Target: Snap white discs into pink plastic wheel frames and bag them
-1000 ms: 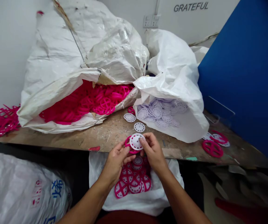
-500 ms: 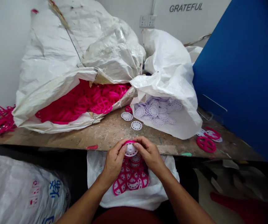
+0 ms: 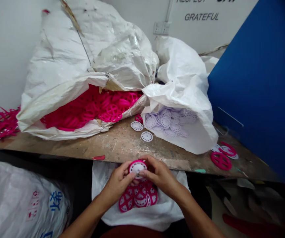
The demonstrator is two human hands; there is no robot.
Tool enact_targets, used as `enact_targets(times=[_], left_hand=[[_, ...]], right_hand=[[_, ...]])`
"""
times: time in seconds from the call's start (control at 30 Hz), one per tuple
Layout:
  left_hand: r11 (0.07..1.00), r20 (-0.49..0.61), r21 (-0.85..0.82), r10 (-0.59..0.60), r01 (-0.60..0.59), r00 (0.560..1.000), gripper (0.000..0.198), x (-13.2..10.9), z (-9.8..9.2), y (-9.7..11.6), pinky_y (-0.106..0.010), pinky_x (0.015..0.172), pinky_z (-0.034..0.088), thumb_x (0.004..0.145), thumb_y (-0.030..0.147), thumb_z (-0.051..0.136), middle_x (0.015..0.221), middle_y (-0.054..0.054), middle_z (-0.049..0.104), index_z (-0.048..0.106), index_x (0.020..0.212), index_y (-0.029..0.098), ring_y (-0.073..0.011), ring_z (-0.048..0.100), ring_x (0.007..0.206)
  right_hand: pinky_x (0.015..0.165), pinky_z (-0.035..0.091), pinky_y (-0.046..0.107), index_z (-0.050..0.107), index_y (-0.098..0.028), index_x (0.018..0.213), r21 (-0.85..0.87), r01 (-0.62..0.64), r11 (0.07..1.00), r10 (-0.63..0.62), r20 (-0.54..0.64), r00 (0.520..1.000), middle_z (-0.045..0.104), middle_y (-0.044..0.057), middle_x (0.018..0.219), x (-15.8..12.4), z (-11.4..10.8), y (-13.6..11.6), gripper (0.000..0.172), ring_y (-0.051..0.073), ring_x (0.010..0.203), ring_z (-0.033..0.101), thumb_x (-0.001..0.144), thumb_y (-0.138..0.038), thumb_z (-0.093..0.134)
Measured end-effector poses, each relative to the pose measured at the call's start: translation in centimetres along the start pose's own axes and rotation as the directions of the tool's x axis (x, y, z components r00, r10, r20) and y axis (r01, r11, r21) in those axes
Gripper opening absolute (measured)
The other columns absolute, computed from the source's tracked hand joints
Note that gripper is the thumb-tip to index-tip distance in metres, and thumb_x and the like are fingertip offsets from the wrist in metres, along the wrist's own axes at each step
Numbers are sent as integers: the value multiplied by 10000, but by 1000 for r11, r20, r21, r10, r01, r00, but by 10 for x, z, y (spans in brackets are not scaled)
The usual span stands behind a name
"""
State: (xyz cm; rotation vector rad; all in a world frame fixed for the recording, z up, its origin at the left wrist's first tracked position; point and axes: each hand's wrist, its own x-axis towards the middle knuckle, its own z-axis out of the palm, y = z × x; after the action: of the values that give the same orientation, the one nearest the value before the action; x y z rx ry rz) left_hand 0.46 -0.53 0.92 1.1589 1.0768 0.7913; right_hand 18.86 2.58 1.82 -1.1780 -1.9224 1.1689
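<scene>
Both hands pinch one small wheel [image 3: 137, 167], a pink ring with a white disc set into it, just past the near edge of the wooden bench [image 3: 117, 143]. My left hand [image 3: 117, 183] grips its left side and my right hand [image 3: 160, 175] its right side, thumbs on top. Directly below lies a white bag [image 3: 157, 215] on my lap holding several finished pink-and-white wheels [image 3: 138, 197]. Beyond on the bench, a big sack of pink rings [image 3: 95, 109] and a smaller bag of white discs [image 3: 170, 120] lie open toward me.
Loose white discs [image 3: 142, 130] lie on the bench between the two bags. Pink wheels [image 3: 223, 155] sit at the right by a blue panel [image 3: 258, 82]. Pink sprue scraps [image 3: 0, 122] pile at far left. A printed white sack [image 3: 20, 201] stands at lower left.
The white disc, held above the pink ring a second ago, now sits inside the ring. Both hands have drawn back toward me and lower, over the lap bag.
</scene>
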Motion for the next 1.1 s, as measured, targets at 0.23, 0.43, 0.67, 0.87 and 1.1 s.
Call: enact_targets(times=[0.23,0.43,0.67,0.87,1.1], left_hand=[[821,-235,544,349,-175,907,273,20,-78,39,-271,741,460,803,285,590,936,-43,709,669,1060,237,-206,637,837],[479,-282,867,703,-141,652,212,93,-135,64,-320,833,428,856,192,496,976,-79,653,666,982,186,-211,586,923],[463,-194,857,695,-224,693,125,134,-122,60,-416,941,365,758,144,641,1048,-95,629,661,878,173,-254,523,1033],[767,-346,543,576,-342,741,75,95,-88,44,-349,893,429,840,227,557,1046,-74,626,577,886,171,-196,573,988],[958,-347,-203,125,-204,930,178,39,-43,17,-339,864,473,750,291,683,940,-42,666,602,867,183,-177,634,867]], right_hand=[[792,447,360,633,-189,1089,-376,-102,921,-37,-345,938,656,91,1053,74,-34,33,310,233,903,606,836,-345,541],[873,418,341,574,-225,1222,-480,-109,870,1,-220,976,588,79,1155,105,-41,48,488,240,1051,560,738,-209,638],[785,415,311,652,-197,1060,-518,-244,820,117,-266,957,540,80,1049,103,-44,42,359,227,946,561,704,-231,680],[816,404,313,544,-199,1222,-513,-201,834,63,-274,960,544,91,1125,89,-48,45,483,235,1009,538,750,-234,642],[691,421,289,606,-213,1099,-286,-149,947,54,-316,947,590,48,978,75,-41,19,308,166,770,572,803,-294,589]])
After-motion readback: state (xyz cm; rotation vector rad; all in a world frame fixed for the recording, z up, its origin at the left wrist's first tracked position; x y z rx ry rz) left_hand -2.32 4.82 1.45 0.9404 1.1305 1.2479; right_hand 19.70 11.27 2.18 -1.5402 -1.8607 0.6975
